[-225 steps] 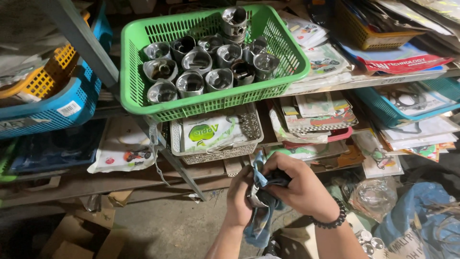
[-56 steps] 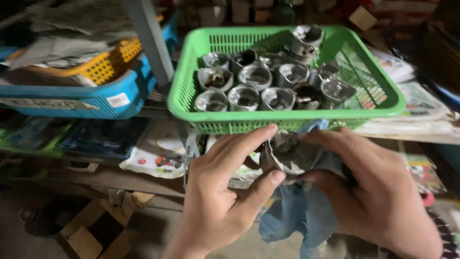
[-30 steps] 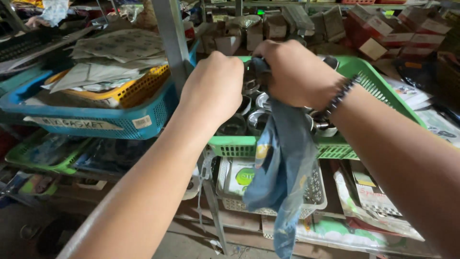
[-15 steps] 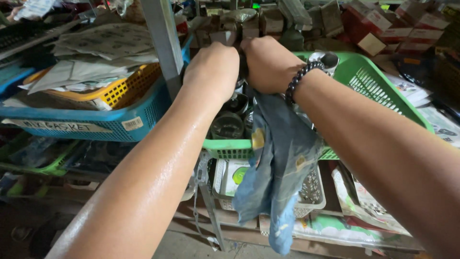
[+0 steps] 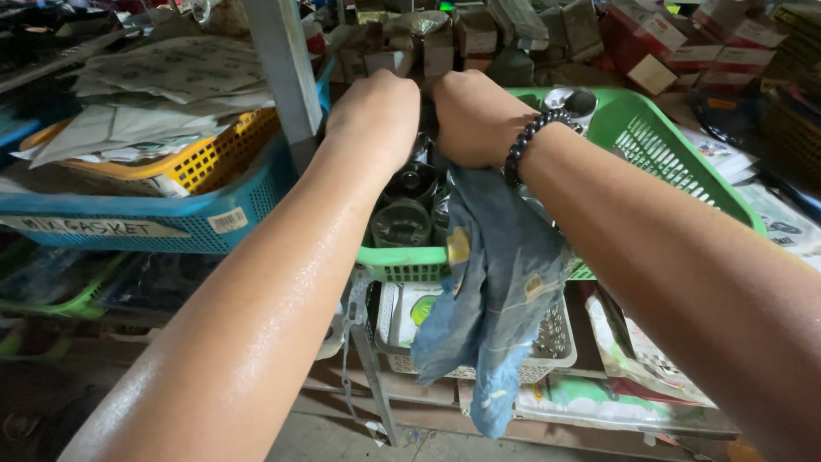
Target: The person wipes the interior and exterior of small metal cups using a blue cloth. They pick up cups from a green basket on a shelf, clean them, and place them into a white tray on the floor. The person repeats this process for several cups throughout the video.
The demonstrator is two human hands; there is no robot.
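Probably a spare-parts storeroom: crowded shelves, plastic baskets (image 5: 650,137), boxed stock (image 5: 650,51).

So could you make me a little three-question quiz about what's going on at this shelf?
1. True or false: both hands, left hand and right hand, reach over the green basket.
2. What hangs below the right hand? A) blue cloth B) white towel C) metal chain
3. Fill in: the beaded bracelet sits on the ____ wrist.

Key: 1 true. 2 A, the blue cloth. 3 right.
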